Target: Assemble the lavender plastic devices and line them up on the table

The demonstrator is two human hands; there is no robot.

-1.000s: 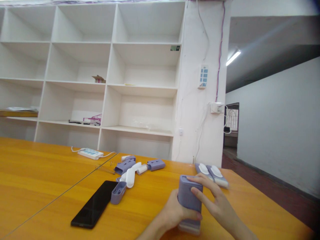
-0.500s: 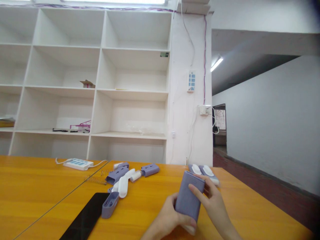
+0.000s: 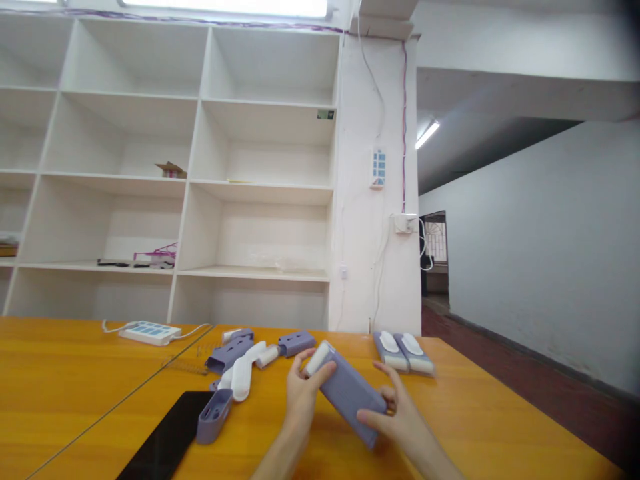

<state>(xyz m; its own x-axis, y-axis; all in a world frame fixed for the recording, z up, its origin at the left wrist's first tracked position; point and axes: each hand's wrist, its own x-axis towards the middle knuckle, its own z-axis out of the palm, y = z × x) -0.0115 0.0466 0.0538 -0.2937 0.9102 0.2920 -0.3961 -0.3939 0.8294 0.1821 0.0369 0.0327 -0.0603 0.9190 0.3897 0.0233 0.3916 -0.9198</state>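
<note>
A lavender oblong case with a white end cap is held tilted over the orange table, between both hands. My left hand is closed round its upper, white-capped end. My right hand is closed round its lower end, thumb on the side. Loose lavender and white parts lie a little to the left of my left hand. Two finished lavender-and-white units lie side by side just beyond my right hand.
A black phone lies face up at the near left, with a lavender open shell beside it. A white power strip and thin springs lie further back. White shelving stands behind the table. The table's right edge drops to a dark floor.
The case has swung from nearly upright to lying slanted. My left hand has moved up from its base to the white-capped end, and my right hand has dropped to the lower end.
</note>
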